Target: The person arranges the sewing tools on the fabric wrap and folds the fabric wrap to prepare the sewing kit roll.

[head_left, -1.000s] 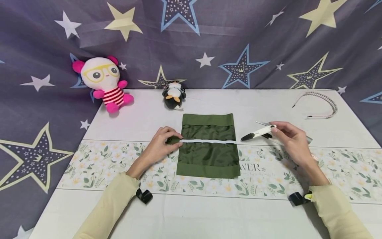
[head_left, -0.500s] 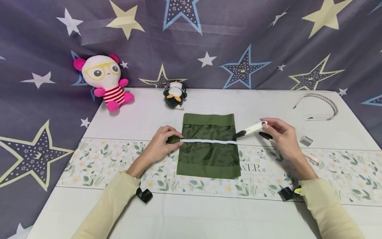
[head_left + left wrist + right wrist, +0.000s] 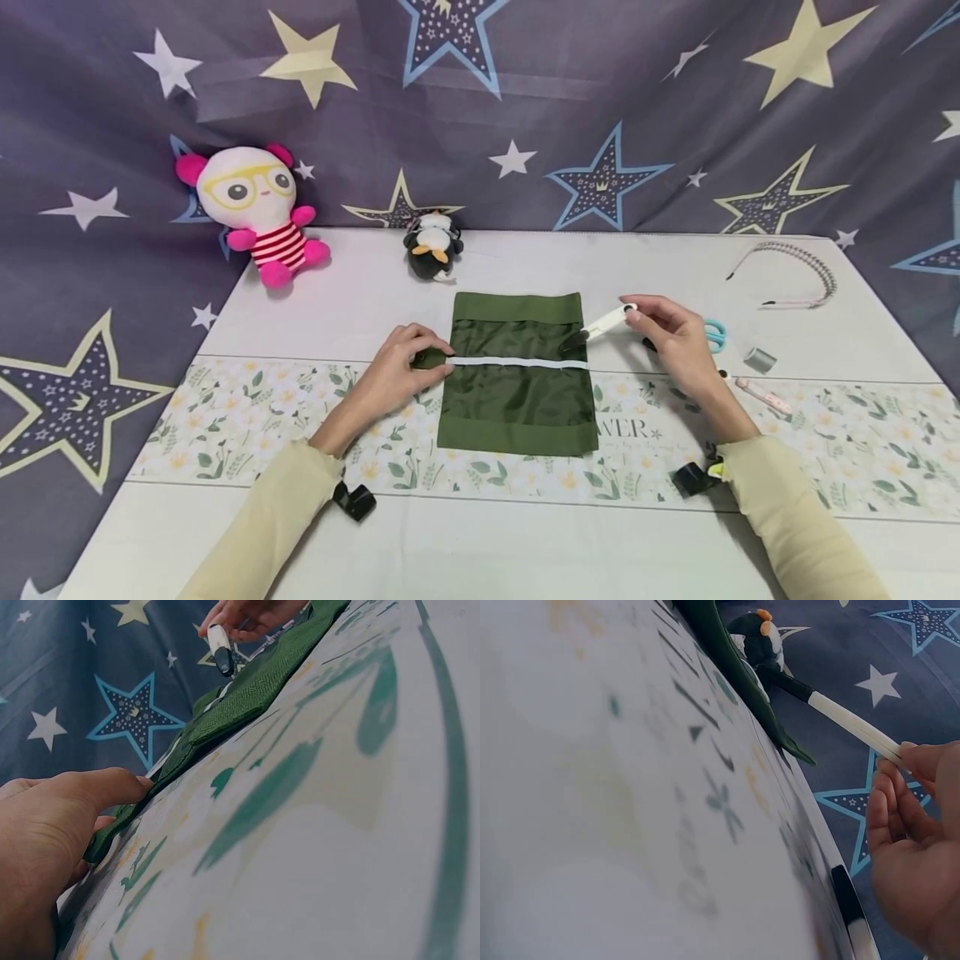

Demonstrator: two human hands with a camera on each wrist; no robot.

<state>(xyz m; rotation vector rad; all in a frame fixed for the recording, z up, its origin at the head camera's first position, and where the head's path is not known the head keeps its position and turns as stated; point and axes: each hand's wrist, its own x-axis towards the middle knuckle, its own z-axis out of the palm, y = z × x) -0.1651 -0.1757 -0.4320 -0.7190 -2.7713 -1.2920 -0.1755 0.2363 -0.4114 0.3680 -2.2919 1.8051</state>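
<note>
Clock directions are taken from the centre of the green cloth [image 3: 517, 400], head view. The cloth is laid flat on the counter [image 3: 480, 542], its lower part over a printed floral band [image 3: 247, 417]. It is crossed from nine to three o'clock by a white strip [image 3: 517, 362], slightly wavy.

Left hand [image 3: 405, 364]: placed at nine o'clock; grip closed, with the cloth's edge pinched between thumb and fingers beside the end of the strip.

Right hand [image 3: 677, 340]: placed between two and three o'clock; grip closed on the end of a white tool [image 3: 606, 323], which is held slanted. Its black tip is directed down toward seven to eight o'clock, over the cloth near the strip; contact cannot be told.

Also noted: turquoise-handled scissors [image 3: 716, 335], partly hidden by the right hand, near three o'clock; a grey spool [image 3: 761, 359] and a pink item [image 3: 763, 395] at three; a headband [image 3: 828, 279] between two and three; a penguin plush [image 3: 432, 262] at eleven; a pink-and-white plush [image 3: 258, 212] at ten.
</note>
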